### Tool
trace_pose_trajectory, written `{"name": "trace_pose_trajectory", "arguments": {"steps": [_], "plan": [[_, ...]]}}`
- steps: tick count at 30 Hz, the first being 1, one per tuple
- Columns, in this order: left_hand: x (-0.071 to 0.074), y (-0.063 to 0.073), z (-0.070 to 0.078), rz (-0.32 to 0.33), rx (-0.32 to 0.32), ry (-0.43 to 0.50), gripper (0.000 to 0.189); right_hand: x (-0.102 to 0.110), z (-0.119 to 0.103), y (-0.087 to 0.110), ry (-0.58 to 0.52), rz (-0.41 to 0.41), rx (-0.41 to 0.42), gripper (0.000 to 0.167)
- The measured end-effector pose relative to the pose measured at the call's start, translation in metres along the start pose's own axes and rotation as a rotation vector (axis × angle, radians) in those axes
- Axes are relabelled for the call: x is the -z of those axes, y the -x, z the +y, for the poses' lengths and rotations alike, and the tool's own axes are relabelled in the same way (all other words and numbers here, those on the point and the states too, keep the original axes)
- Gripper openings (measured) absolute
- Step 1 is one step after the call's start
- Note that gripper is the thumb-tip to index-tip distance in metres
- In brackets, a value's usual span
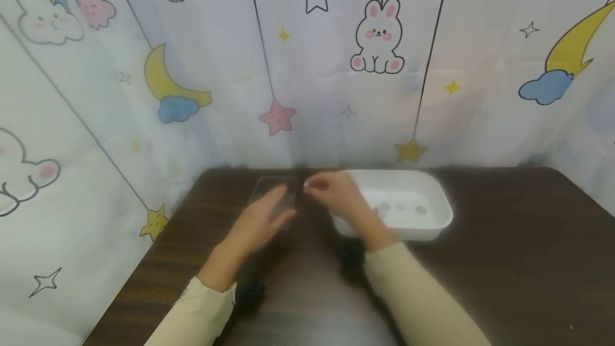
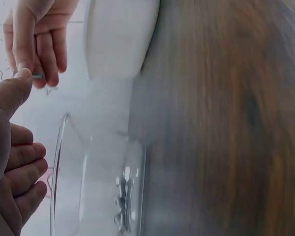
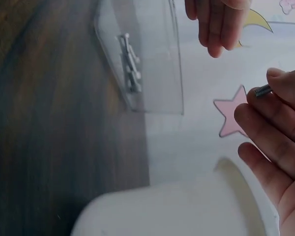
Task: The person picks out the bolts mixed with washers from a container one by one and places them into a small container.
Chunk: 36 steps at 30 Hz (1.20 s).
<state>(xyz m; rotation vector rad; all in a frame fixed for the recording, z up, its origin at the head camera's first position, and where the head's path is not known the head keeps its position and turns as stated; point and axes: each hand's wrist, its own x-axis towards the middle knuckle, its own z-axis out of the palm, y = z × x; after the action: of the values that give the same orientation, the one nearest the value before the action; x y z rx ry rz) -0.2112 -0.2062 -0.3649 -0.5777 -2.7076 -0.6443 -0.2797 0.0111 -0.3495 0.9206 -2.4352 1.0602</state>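
We see white tub (image 1: 394,234) with greyish round shapes (image 1: 420,210) on its floor, too blurred to name. Left of tub, clear box (image 3: 160,83) holds screw-like metal pieces (image 3: 130,64). Right hand (image 1: 333,191) over tub's left end; thumb and forefinger pinch small threaded piece (image 3: 262,90) just left of tub. Left hand (image 1: 257,223) farther left of tub: fingers loosely extended, empty.

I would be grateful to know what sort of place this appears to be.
Likely an indoor tabletop workspace, perhaps curtained off: a dark wood-grain table bears a white tray and a clear container, with a cartoon-printed sheet behind it.
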Motion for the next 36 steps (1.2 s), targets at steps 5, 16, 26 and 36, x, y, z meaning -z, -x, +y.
{"name": "trace_pose_trajectory", "arguments": {"steps": [5,16,26,36], "plan": [[0.009,0.008,-0.012,0.0,0.027,-0.017,0.062,-0.008,-0.007,-0.001,0.028,0.005,0.046,0.017],[0.016,0.019,-0.035,-0.022,0.069,-0.033,0.07,-0.027,-0.019,-0.002,0.029,-0.07,0.045,0.017],[0.02,0.022,-0.051,-0.071,0.115,-0.019,0.075,-0.045,-0.029,-0.002,0.01,-0.161,0.096,0.015],[0.021,0.023,-0.061,-0.141,0.201,0.003,0.076,-0.056,-0.03,-0.002,0.026,-0.195,0.172,0.013]]}}
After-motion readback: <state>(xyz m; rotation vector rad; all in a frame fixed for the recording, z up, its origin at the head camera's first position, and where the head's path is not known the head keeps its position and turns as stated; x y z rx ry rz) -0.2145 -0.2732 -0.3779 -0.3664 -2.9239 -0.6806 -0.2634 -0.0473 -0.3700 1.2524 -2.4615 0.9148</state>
